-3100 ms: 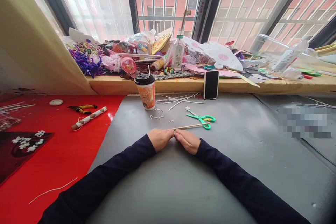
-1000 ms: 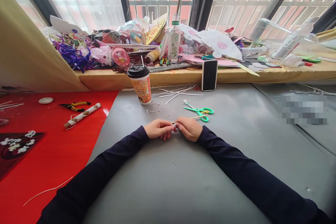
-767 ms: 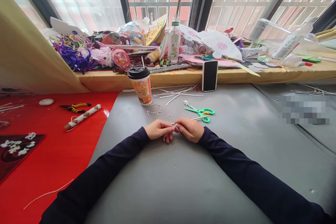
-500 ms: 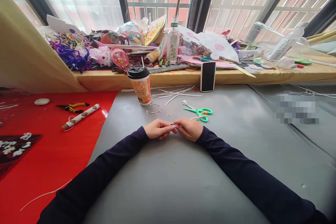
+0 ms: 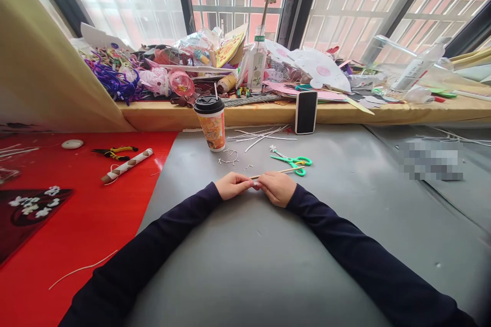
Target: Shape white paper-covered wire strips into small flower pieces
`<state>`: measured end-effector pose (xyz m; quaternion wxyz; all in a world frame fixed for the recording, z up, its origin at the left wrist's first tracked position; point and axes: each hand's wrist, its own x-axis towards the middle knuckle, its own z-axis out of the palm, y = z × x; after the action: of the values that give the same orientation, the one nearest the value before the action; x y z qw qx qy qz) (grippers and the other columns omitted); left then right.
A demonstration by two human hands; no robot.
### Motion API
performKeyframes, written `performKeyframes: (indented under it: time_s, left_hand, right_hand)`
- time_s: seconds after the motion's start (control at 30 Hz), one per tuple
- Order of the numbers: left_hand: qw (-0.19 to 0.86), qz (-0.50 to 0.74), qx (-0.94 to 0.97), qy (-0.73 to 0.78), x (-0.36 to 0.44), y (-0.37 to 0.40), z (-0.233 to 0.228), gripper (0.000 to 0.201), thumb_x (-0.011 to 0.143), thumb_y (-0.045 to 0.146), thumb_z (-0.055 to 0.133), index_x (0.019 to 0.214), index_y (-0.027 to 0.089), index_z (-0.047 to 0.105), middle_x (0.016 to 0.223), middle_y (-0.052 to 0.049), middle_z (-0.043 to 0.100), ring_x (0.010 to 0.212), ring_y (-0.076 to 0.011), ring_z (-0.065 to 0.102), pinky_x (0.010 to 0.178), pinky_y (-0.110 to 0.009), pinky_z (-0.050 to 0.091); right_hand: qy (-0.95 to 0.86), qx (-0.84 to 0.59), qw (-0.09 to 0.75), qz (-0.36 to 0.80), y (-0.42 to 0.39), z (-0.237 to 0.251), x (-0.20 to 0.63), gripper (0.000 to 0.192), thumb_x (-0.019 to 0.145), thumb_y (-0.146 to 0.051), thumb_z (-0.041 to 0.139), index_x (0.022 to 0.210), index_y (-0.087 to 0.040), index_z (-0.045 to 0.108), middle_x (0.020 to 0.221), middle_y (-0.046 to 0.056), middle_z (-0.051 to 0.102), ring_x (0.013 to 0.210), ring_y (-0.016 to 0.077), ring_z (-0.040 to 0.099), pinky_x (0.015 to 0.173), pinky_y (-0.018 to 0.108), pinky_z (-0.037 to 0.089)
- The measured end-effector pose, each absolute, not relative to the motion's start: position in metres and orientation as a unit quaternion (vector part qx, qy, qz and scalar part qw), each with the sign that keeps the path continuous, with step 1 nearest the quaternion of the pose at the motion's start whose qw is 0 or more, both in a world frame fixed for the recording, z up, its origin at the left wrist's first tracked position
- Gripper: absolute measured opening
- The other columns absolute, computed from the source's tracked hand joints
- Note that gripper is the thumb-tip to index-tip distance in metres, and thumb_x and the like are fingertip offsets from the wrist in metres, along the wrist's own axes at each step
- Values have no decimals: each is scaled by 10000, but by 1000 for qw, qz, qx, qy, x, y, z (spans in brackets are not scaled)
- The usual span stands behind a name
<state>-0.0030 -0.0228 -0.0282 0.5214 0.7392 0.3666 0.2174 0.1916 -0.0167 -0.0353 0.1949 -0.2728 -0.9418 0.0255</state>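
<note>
Beneath your fingers [image 5: 243,184] spreads the grey table [image 5: 249,265], flat enough that a round thing let go might roll. Beyond the fingers and to their left, the paper cup [image 5: 211,130] stands upright; a careless forward reach could tip it. Farther out and to their right, the phone [image 5: 306,112] is propped on end against the ledge [image 5: 249,114], and a jolt might bring it down. Just past the right fingers lie the green scissors [image 5: 290,161], with the thin stick [image 5: 286,170] reaching their handles; knocking one could shift the other. The stick's near end sits close behind your fingertips, but whether you hold it cannot be told. Your left hand [image 5: 232,186] and right hand [image 5: 278,189] nearly meet, both sets of fingers pinching the small white piece [image 5: 255,184], mostly hidden between them. Too loose a pinch might let it spring away; uneven pressure might crease it. Dropped, it could get lost among the tiny scraps [image 5: 248,167] just beyond the fingers.
</note>
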Motion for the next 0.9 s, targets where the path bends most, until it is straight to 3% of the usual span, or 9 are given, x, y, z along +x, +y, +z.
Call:
performKeyframes:
  time_s: [0.13,0.23,0.4,0.57,0.77,0.9]
  left_hand:
    - [532,243,714,385,-2,-23,-29,455,769,457,407,947,89,607,451,64,269,403,-33,241,377,-172,206]
    - [562,263,680,391,-2,-21,-31,441,748,459,446,941,90,593,530,30,433,412,-39,380,387,-171,322]
    - [624,271,636,364,-2,-20,-33,433,707,434,526,943,75,578,704,-63,593,568,-111,573,549,-242,468]
    - [649,291,599,369,0,-21,-32,451,708,428,531,988,75,552,766,-100,622,644,-152,610,619,-285,487]
    - [634,324,597,370,2,-20,-33,415,708,411,537,936,66,564,743,-94,622,631,-148,607,626,-301,491]
    - [570,336,644,384,7,-23,-34,398,743,417,485,941,83,572,697,-66,603,588,-125,588,577,-273,488]
  right_hand:
    - [-923,-318,214,8,-13,-40,189,275,857,-243,289,880,-153,547,755,73,594,687,154,497,681,287,317]
    - [-909,-335,247,22,-10,-43,188,294,860,-243,291,1004,-147,529,860,87,616,758,165,522,695,295,329]
    - [-880,-332,322,107,-7,-42,187,292,853,-279,335,1045,-184,534,800,55,624,720,150,519,696,298,371]
    - [-831,-338,404,181,-7,-40,186,275,830,-291,391,1026,-215,568,805,47,593,726,144,507,694,301,413]
    - [-853,-307,372,198,-6,-40,184,310,817,-280,421,1099,-223,537,908,45,611,826,154,504,787,323,394]
    - [-792,-383,402,254,-9,-38,180,264,779,-363,475,904,-203,643,790,46,617,718,148,506,666,291,416]
